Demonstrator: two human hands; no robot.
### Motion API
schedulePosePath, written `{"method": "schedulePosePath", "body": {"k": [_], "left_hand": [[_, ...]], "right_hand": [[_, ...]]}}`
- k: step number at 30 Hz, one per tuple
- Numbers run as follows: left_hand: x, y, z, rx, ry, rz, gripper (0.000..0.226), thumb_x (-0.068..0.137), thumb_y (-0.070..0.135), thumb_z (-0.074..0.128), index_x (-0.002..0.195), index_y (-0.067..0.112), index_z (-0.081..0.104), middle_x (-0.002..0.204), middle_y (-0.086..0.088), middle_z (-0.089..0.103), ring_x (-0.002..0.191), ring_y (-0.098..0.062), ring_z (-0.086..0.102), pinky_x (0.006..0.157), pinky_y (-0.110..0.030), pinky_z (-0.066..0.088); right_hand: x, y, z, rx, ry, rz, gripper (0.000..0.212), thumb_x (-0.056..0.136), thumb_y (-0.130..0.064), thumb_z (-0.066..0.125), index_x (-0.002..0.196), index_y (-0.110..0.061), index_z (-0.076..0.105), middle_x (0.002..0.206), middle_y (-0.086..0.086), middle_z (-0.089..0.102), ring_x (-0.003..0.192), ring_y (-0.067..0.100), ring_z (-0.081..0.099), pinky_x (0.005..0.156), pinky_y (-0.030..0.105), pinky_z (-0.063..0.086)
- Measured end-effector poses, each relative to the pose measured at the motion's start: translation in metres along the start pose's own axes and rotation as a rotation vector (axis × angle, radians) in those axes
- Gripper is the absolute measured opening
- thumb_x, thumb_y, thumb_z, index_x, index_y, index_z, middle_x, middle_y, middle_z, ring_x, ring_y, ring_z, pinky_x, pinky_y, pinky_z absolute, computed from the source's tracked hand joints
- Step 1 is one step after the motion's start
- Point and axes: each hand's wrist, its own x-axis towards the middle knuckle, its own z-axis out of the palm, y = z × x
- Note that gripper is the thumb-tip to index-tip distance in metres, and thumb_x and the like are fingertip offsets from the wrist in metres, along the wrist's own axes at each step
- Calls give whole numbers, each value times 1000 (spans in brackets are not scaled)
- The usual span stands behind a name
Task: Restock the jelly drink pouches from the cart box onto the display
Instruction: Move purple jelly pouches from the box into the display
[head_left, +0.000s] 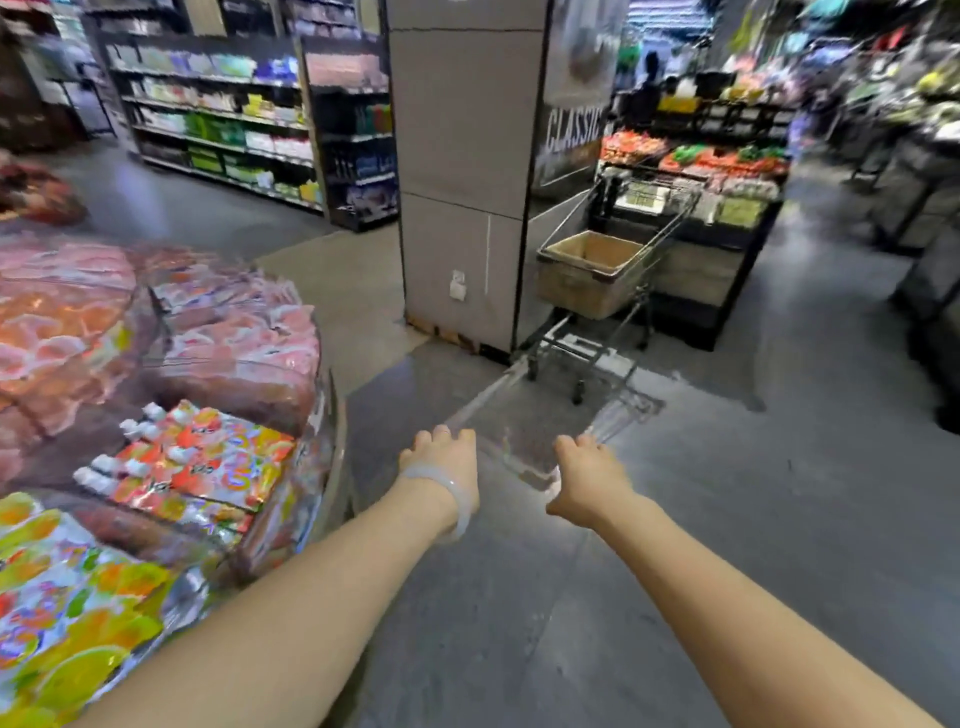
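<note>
Beside the round display's near-left stack of glossy orange foil jelly pouches (192, 462), soft, slippery things best pinched below their white spouts, both hands, left hand (447, 462) and right hand (587, 478), reach out with loosely curled, empty fingers toward the far wire cart (613, 291) and its brown cardboard box (587, 275).

"CLASSIC" in white on dark pillar sign (574, 127).

Your jelly drink pouches (208, 462) look like glossy foil with white plastic caps. The cart (618, 291) is bare wire metal, and the box (592, 270) in it is matt brown cardboard. Your left wrist wears a smooth, translucent bangle (457, 493). The floor (727, 493) is smooth grey with a dull sheen.
</note>
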Motion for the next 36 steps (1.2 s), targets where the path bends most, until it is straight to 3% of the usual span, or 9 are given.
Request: {"method": "schedulePosePath", "body": {"k": [8,12,21,36], "left_hand": [[149,46,-34,-7,-55,157,77,79,26,72,140,15,26,141,-12,31,132,-34,29,101,-45,36],[238,55,-77,-4,-27,193,73,77,30,74,134,14,32,138,-12,35,129,-33,33,100,-43,38],[406,103,-105,2,-68,264,70,80,37,70,135,16,32,142,-11,32,133,-32,29,103,-43,37],[730,207,-202,-33,-43,194,63,79,33,70,130,16,36,131,-10,38,124,-32,36,97,-43,39]], "right_hand": [[126,43,-27,24,-24,108,63,85,-20,67,136,-12,32,137,12,39,126,34,37,97,41,41],[209,54,-69,20,23,132,56,84,-18,67,131,-12,36,131,11,42,121,34,40,93,41,42],[362,104,-91,75,-3,185,51,89,-18,61,133,-12,36,134,12,41,124,34,37,99,43,40],[696,224,-200,31,46,106,51,85,-17,63,129,-13,39,129,11,45,122,33,41,96,41,43]]}}
